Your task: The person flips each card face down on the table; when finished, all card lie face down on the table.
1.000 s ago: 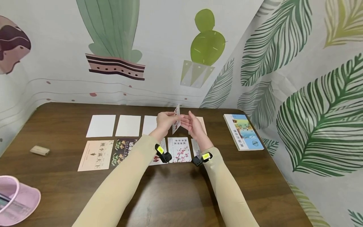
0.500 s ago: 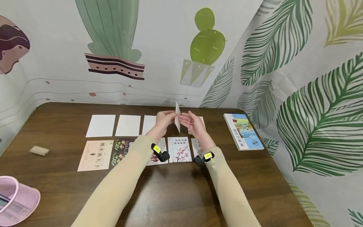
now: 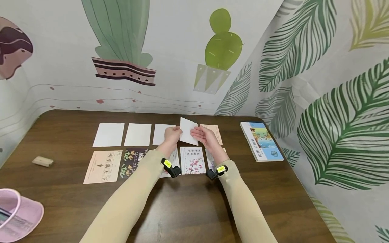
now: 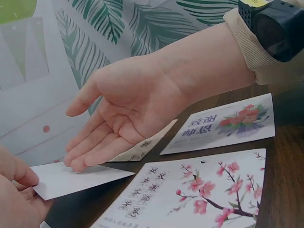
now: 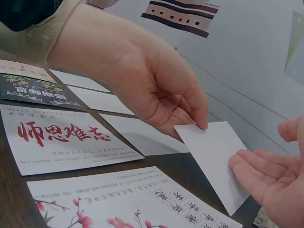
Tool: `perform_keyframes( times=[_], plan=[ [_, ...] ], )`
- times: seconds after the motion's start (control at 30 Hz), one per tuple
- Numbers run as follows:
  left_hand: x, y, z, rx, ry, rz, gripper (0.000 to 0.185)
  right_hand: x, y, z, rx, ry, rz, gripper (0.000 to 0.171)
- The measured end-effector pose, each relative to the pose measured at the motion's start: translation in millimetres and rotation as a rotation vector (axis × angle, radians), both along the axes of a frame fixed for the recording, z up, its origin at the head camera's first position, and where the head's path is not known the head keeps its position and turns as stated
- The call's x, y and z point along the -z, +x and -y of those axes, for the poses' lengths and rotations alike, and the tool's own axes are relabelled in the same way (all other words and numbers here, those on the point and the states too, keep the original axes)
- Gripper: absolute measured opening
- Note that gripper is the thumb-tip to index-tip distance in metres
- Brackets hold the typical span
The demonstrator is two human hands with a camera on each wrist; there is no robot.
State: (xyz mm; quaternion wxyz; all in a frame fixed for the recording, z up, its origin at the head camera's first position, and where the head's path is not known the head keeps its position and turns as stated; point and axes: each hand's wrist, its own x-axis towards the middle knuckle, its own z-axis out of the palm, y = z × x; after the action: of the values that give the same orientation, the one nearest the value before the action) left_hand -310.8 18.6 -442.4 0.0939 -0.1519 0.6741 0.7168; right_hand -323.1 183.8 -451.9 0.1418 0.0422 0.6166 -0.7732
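Between my hands is a card (image 3: 187, 131), its blank white face turned up and tilted. My left hand (image 3: 172, 137) pinches its left edge between thumb and fingers, plain in the right wrist view. The right hand (image 3: 209, 137) has its fingers extended, palm up, with the fingertips touching the card's right side. Below them lies a card with pink plum blossoms (image 4: 213, 190). Beside that is a card with red characters (image 5: 66, 137), partly covered by the left arm in the head view. A peach card (image 3: 214, 131) lies behind the right hand.
Blank white cards (image 3: 108, 135) form the back row on the brown table (image 3: 194, 206). In front are a peach card (image 3: 101, 167) and a dark floral card (image 3: 130, 162). A blue-covered book (image 3: 261, 141) lies right; an eraser-like block (image 3: 43, 161) and pink holder (image 3: 24, 216) are left.
The held card has turned from upright and nearly edge-on, with print showing at first, to tilted with its blank face up. My left hand has moved slightly left and lower.
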Motion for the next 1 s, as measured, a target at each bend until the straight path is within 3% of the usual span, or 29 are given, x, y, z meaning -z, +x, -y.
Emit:
perform_keyframes(
  times=[0.43, 1.0],
  plan=[
    [10.8, 2.3, 2.4, 0.017, -0.074, 0.0, 0.042, 6.2, 0.1, -2.1, -0.029, 0.065, 0.033, 0.047],
    [10.4, 4.3, 25.0, 0.019, -0.07, -0.07, 0.043, 10.1, -2.0, -2.1, -0.013, 0.062, 0.04, 0.044]
  ],
)
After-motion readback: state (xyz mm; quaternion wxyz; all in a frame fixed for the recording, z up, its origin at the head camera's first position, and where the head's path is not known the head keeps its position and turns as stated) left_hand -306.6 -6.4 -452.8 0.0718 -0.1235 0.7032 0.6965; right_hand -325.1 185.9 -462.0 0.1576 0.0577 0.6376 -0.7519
